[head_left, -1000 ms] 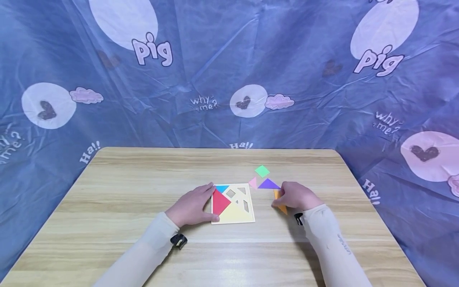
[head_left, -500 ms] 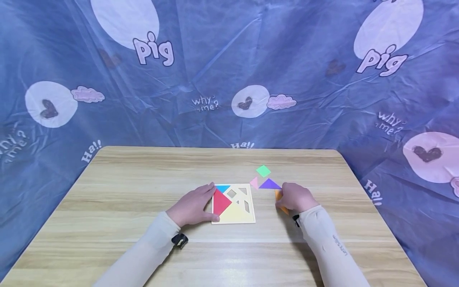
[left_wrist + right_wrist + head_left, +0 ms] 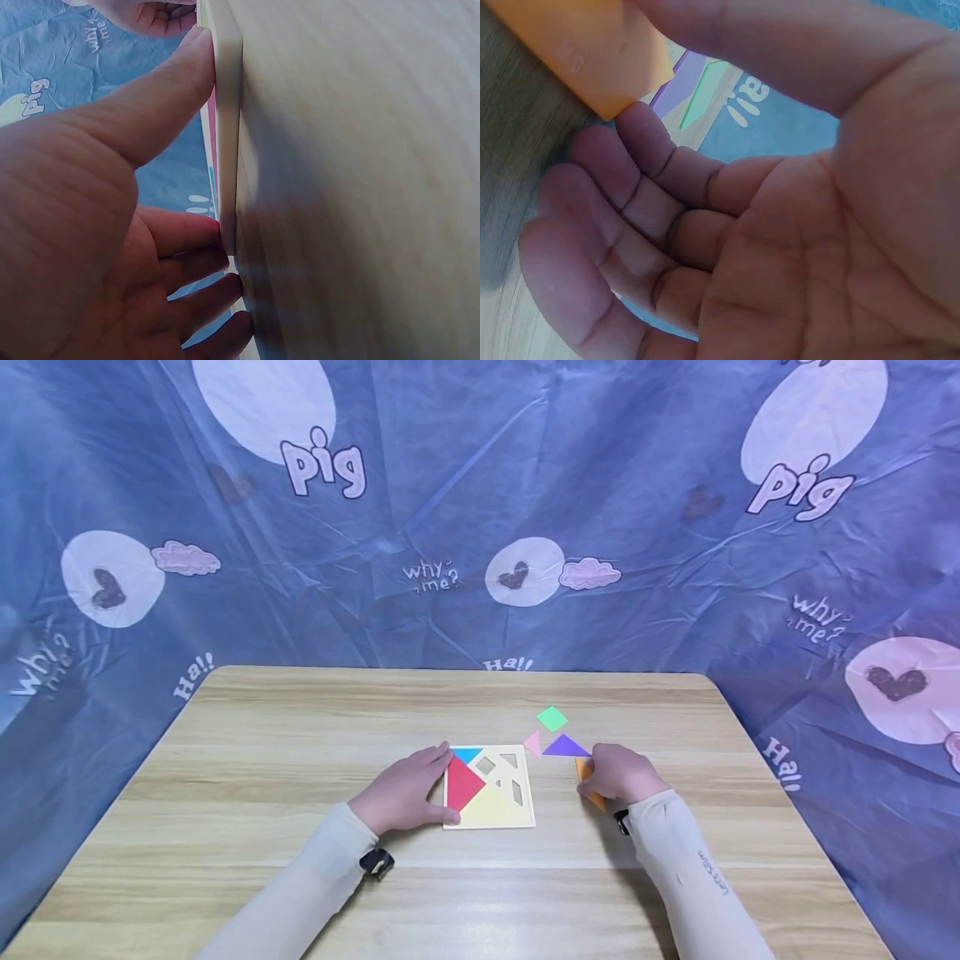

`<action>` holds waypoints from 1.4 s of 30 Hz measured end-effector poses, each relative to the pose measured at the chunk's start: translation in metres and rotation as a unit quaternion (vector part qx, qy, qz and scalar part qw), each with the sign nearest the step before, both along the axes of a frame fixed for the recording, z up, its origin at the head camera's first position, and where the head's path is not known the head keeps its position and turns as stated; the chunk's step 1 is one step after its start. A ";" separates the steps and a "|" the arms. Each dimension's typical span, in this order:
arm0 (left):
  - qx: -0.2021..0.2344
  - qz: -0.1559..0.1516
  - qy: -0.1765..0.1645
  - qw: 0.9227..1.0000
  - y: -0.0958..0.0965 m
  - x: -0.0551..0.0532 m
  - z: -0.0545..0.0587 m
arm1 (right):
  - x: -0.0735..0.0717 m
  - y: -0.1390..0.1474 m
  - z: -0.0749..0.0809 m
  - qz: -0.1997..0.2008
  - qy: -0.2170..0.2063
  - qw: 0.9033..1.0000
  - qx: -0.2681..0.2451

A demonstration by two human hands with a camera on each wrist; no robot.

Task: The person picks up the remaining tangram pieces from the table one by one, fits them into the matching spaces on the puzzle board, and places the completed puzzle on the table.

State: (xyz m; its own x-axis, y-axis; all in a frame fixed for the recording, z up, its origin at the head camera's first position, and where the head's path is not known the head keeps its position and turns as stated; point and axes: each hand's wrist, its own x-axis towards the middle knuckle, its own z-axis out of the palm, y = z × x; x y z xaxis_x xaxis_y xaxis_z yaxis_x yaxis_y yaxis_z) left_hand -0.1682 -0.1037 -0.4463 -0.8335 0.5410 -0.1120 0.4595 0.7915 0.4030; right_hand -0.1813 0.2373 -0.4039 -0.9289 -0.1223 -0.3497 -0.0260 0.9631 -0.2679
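My left hand (image 3: 405,789) grips the left edge of a cream tangram board (image 3: 527,802), thumb at the near corner and index finger at the far one. In the left wrist view, the thumb presses on the board's edge (image 3: 229,112). Set in the board are a red piece (image 3: 463,783), a blue piece (image 3: 467,754) and a pale yellow piece (image 3: 491,810). Right of it, my right hand (image 3: 621,772) pinches an orange tangram piece (image 3: 582,770), partly hidden by the fingers. The right wrist view shows the orange piece (image 3: 592,52) between thumb and index fingertip.
Beyond the right hand lie a purple triangle (image 3: 566,747), a pink triangle (image 3: 533,743) and a green square (image 3: 552,719). Several cutouts show in the board's right half. A blue printed cloth (image 3: 450,627) hangs behind the wooden table (image 3: 315,710).
My right thumb has shifted slightly right over the orange piece, mostly in the first half second. My left hand stays at the board. The head view has moved a little.
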 end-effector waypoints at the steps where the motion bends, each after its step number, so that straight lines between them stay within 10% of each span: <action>1: -0.001 0.000 0.000 1.000 0.000 0.000 0.000 | 0.000 0.000 0.000 0.000 0.000 1.000 0.000; 42: 0.006 0.004 0.004 1.000 0.003 0.000 -0.001 | -0.010 0.002 -0.015 -0.008 0.007 0.992 -0.122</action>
State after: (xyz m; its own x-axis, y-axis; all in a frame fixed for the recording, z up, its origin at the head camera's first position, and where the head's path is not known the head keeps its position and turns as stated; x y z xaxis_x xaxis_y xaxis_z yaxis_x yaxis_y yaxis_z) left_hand -0.1680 -0.1004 -0.4474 -0.8389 0.5352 -0.0990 0.4557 0.7901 0.4099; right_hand -0.1910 0.2395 -0.4190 -0.9362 -0.1864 -0.2979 -0.0163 0.8698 -0.4931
